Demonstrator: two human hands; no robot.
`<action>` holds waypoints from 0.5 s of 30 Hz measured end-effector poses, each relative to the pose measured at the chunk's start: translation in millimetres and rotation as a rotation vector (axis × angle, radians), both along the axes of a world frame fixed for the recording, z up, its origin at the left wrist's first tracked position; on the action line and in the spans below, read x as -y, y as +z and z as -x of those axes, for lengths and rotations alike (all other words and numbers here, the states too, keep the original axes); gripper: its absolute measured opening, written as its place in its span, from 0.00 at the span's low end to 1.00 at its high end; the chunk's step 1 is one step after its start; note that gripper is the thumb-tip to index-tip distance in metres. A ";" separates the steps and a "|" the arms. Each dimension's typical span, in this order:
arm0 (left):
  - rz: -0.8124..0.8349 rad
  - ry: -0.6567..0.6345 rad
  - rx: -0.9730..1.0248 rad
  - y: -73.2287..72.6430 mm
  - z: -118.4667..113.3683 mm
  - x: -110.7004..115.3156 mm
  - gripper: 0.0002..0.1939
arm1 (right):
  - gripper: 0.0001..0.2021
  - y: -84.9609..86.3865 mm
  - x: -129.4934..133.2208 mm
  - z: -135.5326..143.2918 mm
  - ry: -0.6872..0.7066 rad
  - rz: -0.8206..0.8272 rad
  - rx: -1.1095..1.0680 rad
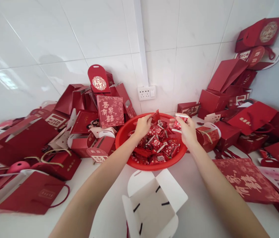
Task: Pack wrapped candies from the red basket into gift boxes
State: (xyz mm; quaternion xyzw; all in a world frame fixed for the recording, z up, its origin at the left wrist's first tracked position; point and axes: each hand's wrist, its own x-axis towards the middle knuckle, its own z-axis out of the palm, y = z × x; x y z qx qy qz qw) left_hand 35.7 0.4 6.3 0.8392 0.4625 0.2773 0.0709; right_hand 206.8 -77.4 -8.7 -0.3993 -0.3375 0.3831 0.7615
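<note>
My left hand is closed on a small red packet over the back of a red plastic basket. Over the basket's right side, my right hand grips a red and white wrapped packet; whether it is one packet or more I cannot tell. Below both hands, several red wrapped packets lie heaped in the basket. Nearest to me stands a box with its flaps up, white inside, with short black cord ends showing on its inner walls.
Red gift boxes are piled on the left and on the right. Flat red printed pieces lie at the right front. Behind the basket rises a white tiled wall with a power socket and a vertical cable duct.
</note>
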 end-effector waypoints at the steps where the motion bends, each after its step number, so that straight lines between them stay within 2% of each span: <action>1: -0.013 0.002 0.007 -0.5 0.1 0.4 0.22 | 0.13 1.0 0.5 0.0 -0.005 0.008 0.005; 5: -0.028 -0.037 -0.060 -7.2 -1.2 4.4 0.24 | 0.14 3.9 1.9 0.4 -0.041 0.001 -0.015; 9: 0.000 -0.140 -0.190 -14.6 -4.8 11.1 0.23 | 0.12 4.6 2.3 1.3 -0.051 -0.003 -0.025; 11: -0.040 -0.276 -0.242 -16.4 -9.0 15.7 0.22 | 0.12 4.4 2.2 1.6 -0.050 -0.002 -0.015; 13: -0.071 -0.485 -0.283 -18.1 -14.6 21.0 0.20 | 0.11 4.0 2.2 1.7 -0.047 0.002 -0.013; 15: -0.025 -0.662 -0.346 -20.8 -20.3 26.4 0.19 | 0.11 3.4 2.3 1.5 -0.042 0.008 -0.007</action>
